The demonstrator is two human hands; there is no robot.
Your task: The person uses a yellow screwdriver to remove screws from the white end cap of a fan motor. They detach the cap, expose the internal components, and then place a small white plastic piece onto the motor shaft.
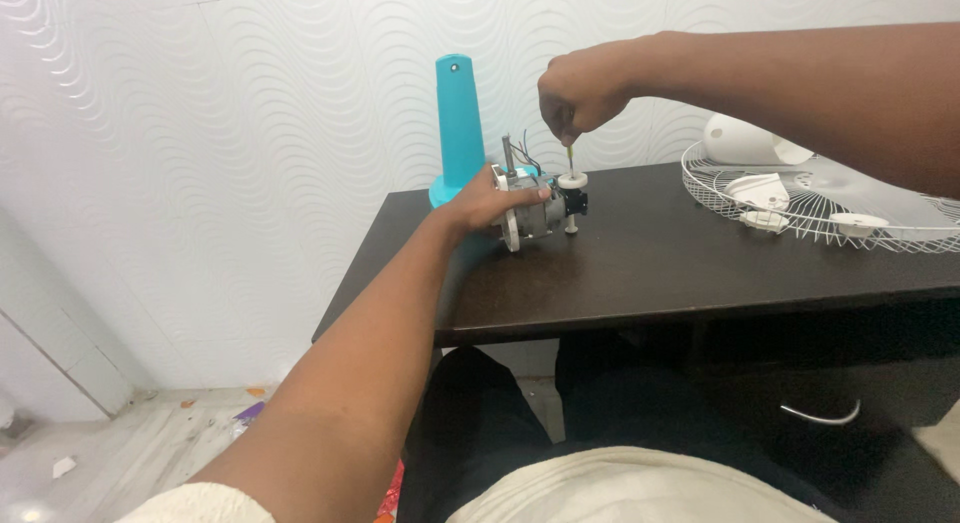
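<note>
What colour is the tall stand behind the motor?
Turquoise blue stand, seen in the head view.

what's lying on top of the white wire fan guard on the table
On the fan guard lie small white plastic parts and a white domed cover at its far edge. The right arm hides the rest.

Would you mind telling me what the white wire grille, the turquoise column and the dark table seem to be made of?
The round white wire grille looks like painted or coated metal: thin, evenly spaced rods. The tall turquoise column seems moulded plastic, smooth with a soft sheen. The dark brown table looks like laminated wood board, flat and faintly glossy; its core cannot be seen.
</note>
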